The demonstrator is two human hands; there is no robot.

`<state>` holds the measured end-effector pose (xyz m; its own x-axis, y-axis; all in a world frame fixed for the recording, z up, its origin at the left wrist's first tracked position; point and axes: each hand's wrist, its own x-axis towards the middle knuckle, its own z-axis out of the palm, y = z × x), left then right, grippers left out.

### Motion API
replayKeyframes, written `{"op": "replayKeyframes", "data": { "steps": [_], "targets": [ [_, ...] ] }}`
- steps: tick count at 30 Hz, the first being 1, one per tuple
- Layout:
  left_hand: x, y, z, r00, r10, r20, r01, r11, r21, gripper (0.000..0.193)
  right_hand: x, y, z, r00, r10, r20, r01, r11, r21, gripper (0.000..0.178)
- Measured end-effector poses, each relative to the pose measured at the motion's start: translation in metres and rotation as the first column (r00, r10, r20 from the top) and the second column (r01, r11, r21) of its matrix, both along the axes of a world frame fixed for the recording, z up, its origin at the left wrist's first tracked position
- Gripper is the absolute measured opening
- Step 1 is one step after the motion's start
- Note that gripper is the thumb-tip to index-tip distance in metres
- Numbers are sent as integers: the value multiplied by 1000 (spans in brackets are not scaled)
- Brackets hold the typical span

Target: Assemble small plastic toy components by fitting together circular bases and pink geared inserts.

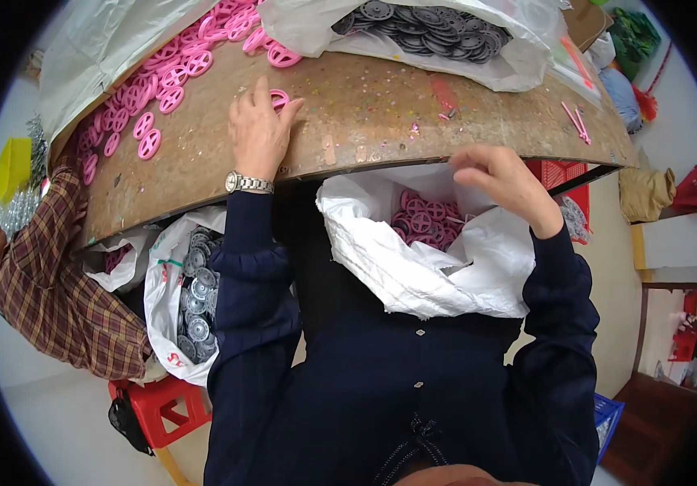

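My left hand lies over the table with its fingers stretched out and thumb apart. Between its fingers and thumb a pink spoked plastic wheel shows in part; whether they touch it I cannot tell. Above the right side of a white woven sack, my right hand hovers with fingers loosely bent, thumb apart, and nothing visible in it. Darker pink wheels lie inside that sack, just below the table edge. Many loose pink wheels spread across the table's far left.
Grey wheels fill a white bag at the back of the wooden table. Pink sticks lie at the right. A co-worker in a checked shirt sits left, near a bag of silver wheels and a red stool.
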<state>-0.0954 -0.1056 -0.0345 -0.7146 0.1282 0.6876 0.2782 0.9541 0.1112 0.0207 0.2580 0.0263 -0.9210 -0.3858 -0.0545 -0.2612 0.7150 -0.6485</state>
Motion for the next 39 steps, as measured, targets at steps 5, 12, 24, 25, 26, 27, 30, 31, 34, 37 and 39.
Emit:
{"op": "replayKeyframes", "data": {
  "steps": [5,12,24,25,26,27,30,31,34,37,39],
  "targets": [
    [-3,3,-5,992,11,122,-13,1000,19,61,-39,-10,17,967,-203,-151,162,956,-245,20],
    [17,28,11,980,-166,107,144,972,187,62,-130,-1,16,779,-325,-536,326,940,-95,26],
    [47,62,10,903,-424,73,387,875,291,74,-237,-9,-3,671,-218,-709,539,800,263,54],
    [47,63,10,904,-422,70,386,876,290,74,-242,-9,-4,669,-217,-711,538,802,261,54],
    [47,64,10,900,-429,80,387,870,305,77,-246,-10,-6,671,-209,-711,558,774,299,55],
    [47,65,9,896,-436,89,388,864,320,79,-250,-11,-8,674,-201,-711,577,744,337,57],
    [49,65,10,901,-425,86,376,865,333,81,-257,-16,-11,702,-225,-676,597,704,385,55],
    [48,65,10,901,-426,85,377,864,333,81,-260,-13,-14,701,-226,-677,598,703,385,55],
    [48,65,10,901,-431,46,393,857,333,82,-270,-3,-23,584,-214,-783,657,691,302,48],
    [50,65,10,899,-430,77,372,846,382,84,-268,5,-25,325,-121,-938,642,756,125,43],
    [52,61,7,908,-413,65,362,855,372,85,-257,-1,-22,341,-226,-913,624,780,40,38]
  ]
}}
